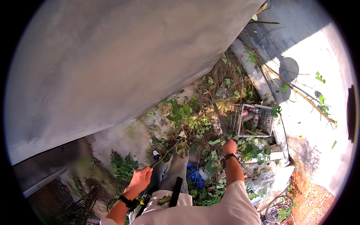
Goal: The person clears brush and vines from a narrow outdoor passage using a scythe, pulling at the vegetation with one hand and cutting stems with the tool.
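Note:
My left hand (140,180) is closed around a thin green vine stem (164,157). The stem slants up and to the right, toward wilted leaves (182,149) in front of my legs. My right hand (229,147) grips the lower end of a long-bladed knife (220,119); its handle is hidden in my fist. The dark blade points away from me over the leafy ground, with its tip near dry stalks and soil. Its exact shape is slightly blurred. Cut or fallen green leaves (198,125) lie around and beyond the blade.
A pale plastic crate (270,125) with bottles stands right of the blade. A large grey wall (123,63) slopes across the left, and a sunlit wall (318,123) rises at right with a long bare branch (300,93) against it. A blue plastic bag (195,176) lies beside my legs.

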A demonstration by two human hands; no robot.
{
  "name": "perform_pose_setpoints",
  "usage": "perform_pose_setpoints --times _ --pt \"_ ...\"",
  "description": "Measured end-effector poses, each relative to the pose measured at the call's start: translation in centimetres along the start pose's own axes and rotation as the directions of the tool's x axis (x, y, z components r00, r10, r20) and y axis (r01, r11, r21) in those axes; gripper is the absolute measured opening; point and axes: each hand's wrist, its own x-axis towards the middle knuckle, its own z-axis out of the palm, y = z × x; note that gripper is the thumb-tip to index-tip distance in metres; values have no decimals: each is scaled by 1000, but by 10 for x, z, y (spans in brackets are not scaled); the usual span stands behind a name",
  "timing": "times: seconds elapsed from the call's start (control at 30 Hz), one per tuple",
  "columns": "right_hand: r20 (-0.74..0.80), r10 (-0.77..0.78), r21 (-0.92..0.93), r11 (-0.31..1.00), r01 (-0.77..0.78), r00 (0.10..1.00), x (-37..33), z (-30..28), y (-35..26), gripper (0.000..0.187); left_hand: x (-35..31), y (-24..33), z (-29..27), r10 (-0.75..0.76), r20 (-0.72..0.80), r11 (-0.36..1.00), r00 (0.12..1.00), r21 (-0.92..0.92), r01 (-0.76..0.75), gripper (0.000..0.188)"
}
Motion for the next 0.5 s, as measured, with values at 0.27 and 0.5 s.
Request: perform_pose_setpoints --times 0.27,0.5 --pt "-96 -73 140 986 86 993 4 -72 3 19 -24 -33 2 -55 -37 998 998 -11 55 19" --pt "-300 -162 385 881 275 940 17 -112 -55 29 -40 -50 -18 -117 -60 993 991 -21 116 17"
